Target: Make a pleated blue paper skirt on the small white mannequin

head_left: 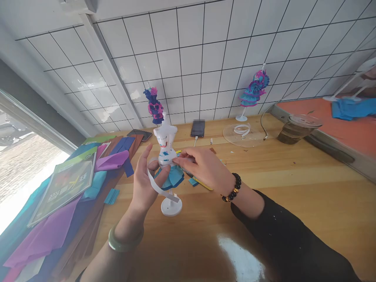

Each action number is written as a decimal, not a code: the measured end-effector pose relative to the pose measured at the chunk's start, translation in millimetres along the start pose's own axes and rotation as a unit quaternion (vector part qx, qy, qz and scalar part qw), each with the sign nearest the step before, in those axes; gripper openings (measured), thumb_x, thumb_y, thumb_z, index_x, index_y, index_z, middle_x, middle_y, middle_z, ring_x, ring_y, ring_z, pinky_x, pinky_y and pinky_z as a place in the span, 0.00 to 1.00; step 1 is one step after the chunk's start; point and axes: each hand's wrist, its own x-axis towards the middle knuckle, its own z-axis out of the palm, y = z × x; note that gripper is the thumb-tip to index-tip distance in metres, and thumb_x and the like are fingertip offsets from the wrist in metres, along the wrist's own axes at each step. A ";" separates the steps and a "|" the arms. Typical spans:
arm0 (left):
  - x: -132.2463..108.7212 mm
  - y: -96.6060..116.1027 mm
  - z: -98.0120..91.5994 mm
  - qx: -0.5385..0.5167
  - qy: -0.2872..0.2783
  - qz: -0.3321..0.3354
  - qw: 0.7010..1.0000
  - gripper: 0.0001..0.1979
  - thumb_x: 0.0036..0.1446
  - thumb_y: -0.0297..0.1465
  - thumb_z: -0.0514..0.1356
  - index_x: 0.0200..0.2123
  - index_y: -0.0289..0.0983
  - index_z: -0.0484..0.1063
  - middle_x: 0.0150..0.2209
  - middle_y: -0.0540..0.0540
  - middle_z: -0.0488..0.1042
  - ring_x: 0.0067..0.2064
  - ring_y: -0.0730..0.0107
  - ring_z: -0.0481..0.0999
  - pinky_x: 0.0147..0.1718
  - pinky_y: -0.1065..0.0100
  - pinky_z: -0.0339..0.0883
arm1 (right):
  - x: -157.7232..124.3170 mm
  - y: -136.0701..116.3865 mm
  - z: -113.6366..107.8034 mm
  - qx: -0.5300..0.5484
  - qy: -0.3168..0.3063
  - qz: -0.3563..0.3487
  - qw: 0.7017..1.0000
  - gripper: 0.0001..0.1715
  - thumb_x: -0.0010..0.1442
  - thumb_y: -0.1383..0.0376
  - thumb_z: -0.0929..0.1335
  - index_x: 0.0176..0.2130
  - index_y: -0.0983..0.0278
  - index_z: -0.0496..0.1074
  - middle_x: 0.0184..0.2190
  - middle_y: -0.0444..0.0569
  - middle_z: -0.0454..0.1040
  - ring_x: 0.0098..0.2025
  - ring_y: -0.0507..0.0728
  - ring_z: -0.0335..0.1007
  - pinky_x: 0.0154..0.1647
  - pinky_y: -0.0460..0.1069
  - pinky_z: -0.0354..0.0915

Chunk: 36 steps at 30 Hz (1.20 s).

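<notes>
A small white mannequin (166, 138) stands on a round base (171, 206) on the wooden table (293, 188). A blue paper skirt (175, 177) wraps its waist. My left hand (143, 180) cups the mannequin from the left, thumb on the skirt, with a white strip of tape backing (157, 186) trailing under it. My right hand (202, 166) reaches in from the right and pinches at the mannequin's waist with its fingertips. Small blue paper scraps (193, 181) lie beneath my right hand.
Coloured paper sheets (53, 231) and a printed booklet (64, 186) lie at the left. Two dressed mannequins (154, 105) (255, 89) stand by the tiled wall. Two phones (197, 128) (140, 134), a tape roll (241, 130) on a clear plate, and a drink cup (296, 128) sit behind.
</notes>
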 end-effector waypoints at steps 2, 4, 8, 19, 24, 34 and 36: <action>-0.3 0.2 -0.7 -0.005 -0.013 -0.005 1.000 0.44 0.47 0.33 0.66 0.63 0.38 0.48 0.32 0.48 0.77 0.34 0.66 0.76 0.36 0.64 0.69 | 0.7 2.0 -1.8 0.015 -0.018 0.007 1.000 0.21 0.62 0.50 0.62 0.31 0.63 0.71 0.21 0.40 0.71 0.24 0.49 0.64 0.26 0.46 0.52; -0.8 -0.5 -1.3 -0.009 -0.030 -0.004 1.000 0.43 0.48 0.33 0.65 0.64 0.39 0.47 0.30 0.50 0.76 0.33 0.66 0.76 0.35 0.64 0.69 | 1.0 3.2 -3.2 0.023 -0.030 0.009 0.999 0.22 0.61 0.48 0.61 0.32 0.63 0.71 0.23 0.41 0.73 0.25 0.49 0.66 0.26 0.46 0.53; -1.0 -4.2 -2.6 -0.006 -0.056 0.006 0.998 0.42 0.49 0.32 0.65 0.64 0.39 0.46 0.30 0.50 0.74 0.34 0.67 0.75 0.35 0.65 0.69 | 0.7 3.3 -4.1 0.020 -0.034 0.006 0.999 0.22 0.60 0.48 0.62 0.33 0.63 0.70 0.29 0.42 0.76 0.29 0.50 0.70 0.29 0.46 0.55; 4.9 -10.5 -6.1 -0.007 -0.097 0.021 0.995 0.41 0.50 0.32 0.64 0.63 0.39 0.46 0.30 0.48 0.75 0.34 0.67 0.74 0.35 0.65 0.67 | 0.3 1.8 2.4 -0.015 -0.023 0.039 0.999 0.23 0.57 0.45 0.64 0.34 0.63 0.68 0.30 0.46 0.76 0.31 0.53 0.71 0.28 0.47 0.58; 3.5 -11.2 -6.2 -0.018 -0.109 0.028 0.993 0.40 0.51 0.32 0.63 0.63 0.39 0.45 0.32 0.48 0.76 0.34 0.68 0.74 0.34 0.66 0.67 | 0.9 5.1 -0.2 -0.001 -0.004 0.031 1.000 0.32 0.53 0.44 0.67 0.49 0.61 0.66 0.35 0.49 0.77 0.35 0.57 0.73 0.31 0.48 0.62; 13.8 -14.7 -14.3 -0.106 -0.128 -0.077 0.983 0.33 0.53 0.38 0.60 0.60 0.36 0.57 0.37 0.42 0.78 0.39 0.57 0.78 0.36 0.60 0.71 | 2.6 6.2 1.2 0.069 -0.077 -0.002 0.995 0.20 0.59 0.50 0.65 0.40 0.62 0.75 0.34 0.47 0.78 0.33 0.55 0.72 0.30 0.46 0.61; 15.8 -17.3 -13.1 -0.103 -0.103 -0.080 0.986 0.26 0.54 0.41 0.58 0.54 0.35 0.66 0.37 0.41 0.78 0.39 0.56 0.78 0.37 0.60 0.72 | 2.4 6.1 3.1 0.067 -0.077 -0.006 0.995 0.20 0.60 0.50 0.64 0.40 0.62 0.75 0.32 0.47 0.77 0.32 0.54 0.72 0.30 0.46 0.60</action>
